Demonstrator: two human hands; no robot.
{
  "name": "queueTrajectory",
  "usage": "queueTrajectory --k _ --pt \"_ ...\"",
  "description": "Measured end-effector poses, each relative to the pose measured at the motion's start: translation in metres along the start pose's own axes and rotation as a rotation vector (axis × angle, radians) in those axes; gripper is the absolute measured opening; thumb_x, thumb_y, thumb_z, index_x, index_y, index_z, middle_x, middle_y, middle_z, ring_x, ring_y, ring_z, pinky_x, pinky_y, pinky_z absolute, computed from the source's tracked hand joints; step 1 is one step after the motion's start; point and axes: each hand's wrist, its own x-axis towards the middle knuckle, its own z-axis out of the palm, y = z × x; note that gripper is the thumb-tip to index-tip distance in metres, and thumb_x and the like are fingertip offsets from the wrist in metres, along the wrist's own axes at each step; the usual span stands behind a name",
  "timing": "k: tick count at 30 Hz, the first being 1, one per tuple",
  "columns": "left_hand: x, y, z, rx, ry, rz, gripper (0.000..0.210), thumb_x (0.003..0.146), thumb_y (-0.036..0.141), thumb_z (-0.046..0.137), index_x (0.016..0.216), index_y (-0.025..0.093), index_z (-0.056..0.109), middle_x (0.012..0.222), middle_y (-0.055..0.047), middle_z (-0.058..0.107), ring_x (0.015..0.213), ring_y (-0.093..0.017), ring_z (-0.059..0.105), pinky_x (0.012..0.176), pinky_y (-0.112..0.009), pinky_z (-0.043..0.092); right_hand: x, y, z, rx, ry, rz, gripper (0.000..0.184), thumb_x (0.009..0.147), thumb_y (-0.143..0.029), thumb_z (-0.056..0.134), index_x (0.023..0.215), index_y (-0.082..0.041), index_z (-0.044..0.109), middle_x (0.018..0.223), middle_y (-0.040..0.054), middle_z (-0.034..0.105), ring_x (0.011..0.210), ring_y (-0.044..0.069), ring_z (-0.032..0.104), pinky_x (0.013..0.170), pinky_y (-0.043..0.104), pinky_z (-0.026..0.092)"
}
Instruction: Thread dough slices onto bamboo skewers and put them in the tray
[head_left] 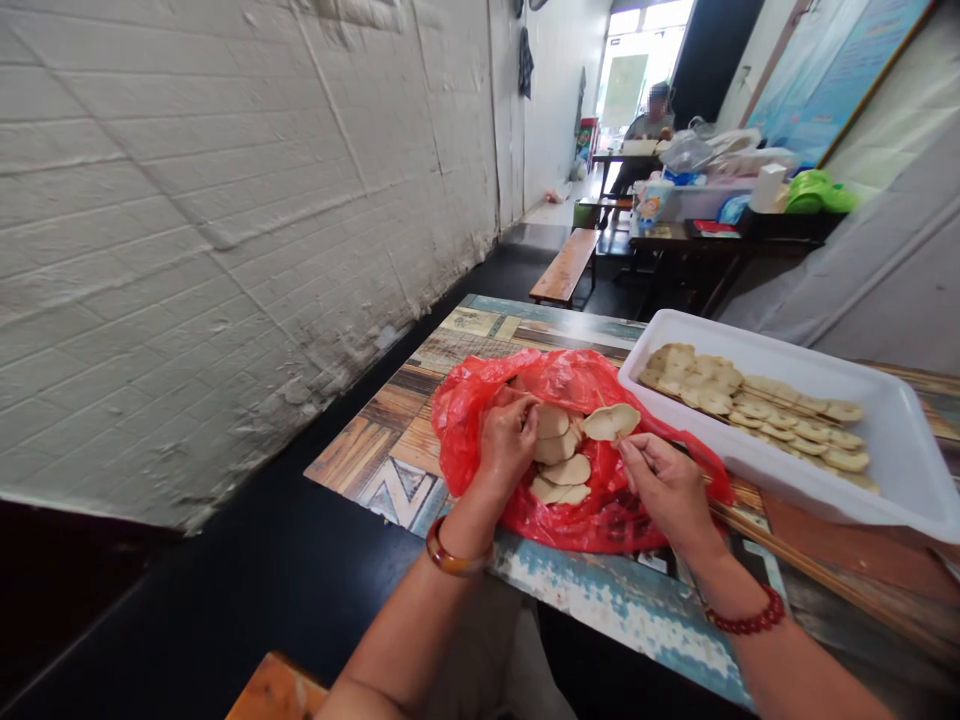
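Note:
A red plastic bag (pixel 472 400) lies spread on the table, its mouth turned up. Inside it are several thin, pale beige slices (pixel 566 470) of food whose kind I cannot tell. My left hand (pixel 510 437) is over the bag's left side with fingers closed; what they pinch is hidden. Between thumb and fingers, my right hand (pixel 664 485) grips a thin skewer bearing a pale slice (pixel 611 422), held above the bag's right side. A white plastic tub (pixel 892 500) beyond my right hand contains rows of similar skewered slices (pixel 750 400).
Long thin sticks (pixel 810 578) lie on the patterned wooden table (pixel 382 425) below the tub. A white wall (pixel 225 250) runs along the left. Farther back are a bench (pixel 568 265), a cluttered dark table (pixel 667 238) and a seated person (pixel 651 125).

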Motion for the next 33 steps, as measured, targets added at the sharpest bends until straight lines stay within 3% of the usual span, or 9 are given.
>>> queueTrajectory --k 8,12,16,19,24,29,33 --pt "-0.005 0.013 -0.005 0.349 -0.127 -0.002 0.019 0.083 0.026 0.051 0.088 0.019 0.067 0.086 -0.011 0.065 0.079 -0.023 0.058 0.075 -0.035 0.038 -0.001 -0.010 -0.001 -0.015 -0.006 -0.030 0.031 0.089 -0.042 0.044 0.078 -0.018 0.060 0.049 -0.0050 0.049 0.046 0.011 0.048 0.050 0.023 0.038" --pt "-0.008 0.022 -0.008 0.393 -0.128 0.014 0.014 0.082 0.024 0.052 0.085 0.019 0.065 0.098 -0.012 0.061 0.091 -0.026 0.055 0.082 -0.039 0.036 -0.003 -0.013 0.000 -0.045 0.003 -0.058 0.032 0.089 -0.042 0.044 0.077 -0.017 0.061 0.048 -0.0050 0.049 0.046 0.012 0.048 0.050 0.022 0.038" --pt "-0.010 0.020 -0.006 0.385 -0.109 0.045 0.011 0.081 0.021 0.051 0.080 0.020 0.062 0.093 -0.010 0.061 0.091 -0.025 0.053 0.080 -0.038 0.037 -0.003 -0.013 0.000 -0.041 0.013 -0.080 0.033 0.089 -0.042 0.044 0.076 -0.017 0.061 0.050 -0.0044 0.050 0.047 0.012 0.049 0.050 0.022 0.038" --pt "-0.011 0.019 -0.005 0.198 -0.058 0.034 0.009 0.080 0.019 0.051 0.076 0.019 0.059 0.084 -0.007 0.061 0.083 -0.021 0.054 0.077 -0.034 0.039 -0.003 -0.014 0.000 -0.017 0.016 -0.086 0.036 0.089 -0.044 0.043 0.075 -0.017 0.061 0.049 -0.0042 0.050 0.046 0.011 0.048 0.048 0.022 0.038" --pt "-0.008 0.023 -0.005 -0.407 0.001 -0.157 0.006 0.077 0.023 0.053 0.074 0.018 0.050 0.077 -0.001 0.060 0.065 -0.012 0.053 0.064 -0.024 0.041 -0.004 -0.016 -0.001 0.036 0.018 -0.084 0.036 0.089 -0.046 0.044 0.074 -0.017 0.060 0.049 -0.0049 0.048 0.045 0.011 0.047 0.048 0.022 0.038" --pt "0.006 0.036 0.002 -0.875 -0.097 -0.427 0.026 0.073 0.039 0.061 0.080 0.018 0.048 0.064 0.004 0.054 0.054 -0.010 0.053 0.054 -0.021 0.043 -0.007 -0.021 -0.003 0.126 -0.014 -0.098 0.035 0.089 -0.046 0.045 0.077 -0.017 0.060 0.049 -0.0058 0.047 0.045 0.011 0.045 0.048 0.022 0.038" --pt "0.023 0.046 0.006 -1.070 -0.191 -0.506 0.039 0.062 0.041 0.073 0.085 0.015 0.055 0.070 0.001 0.060 0.056 -0.009 0.055 0.055 -0.022 0.045 -0.006 -0.026 -0.004 0.098 -0.004 -0.111 0.036 0.089 -0.046 0.044 0.075 -0.018 0.061 0.046 -0.0052 0.047 0.044 0.012 0.046 0.048 0.023 0.039"
